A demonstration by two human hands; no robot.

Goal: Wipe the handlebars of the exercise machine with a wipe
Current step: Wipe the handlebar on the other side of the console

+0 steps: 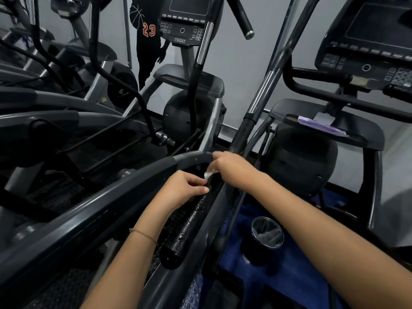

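I see right hand [231, 168] pinching the white wipe [209, 174] against the wet black handlebar [189, 221]; left hand [182, 189] curled, fingertips [204, 190] on the bar, cannot tell if gripping

The right hand [231, 168] pinches a white wipe [208, 174] against the black handlebar [187, 226], which the left hand [185, 188] holds.
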